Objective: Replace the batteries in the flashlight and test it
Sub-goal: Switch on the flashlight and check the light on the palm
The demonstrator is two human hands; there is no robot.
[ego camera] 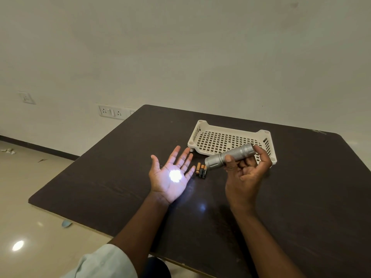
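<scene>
My right hand [246, 173] grips a silver metal flashlight [230, 156] above the dark table, its head pointing left. The flashlight is lit: a bright white spot falls on the palm of my left hand [170, 175], which is held flat, palm up, fingers spread, holding nothing. Three batteries [201, 170] with orange and black ends lie side by side on the table between my two hands, just below the flashlight's head.
A white perforated plastic basket [195, 137] stands on the dark brown table [100, 167] behind my hands. The table's left edge drops to a glossy tiled floor. A wall with power sockets [112, 112] lies beyond.
</scene>
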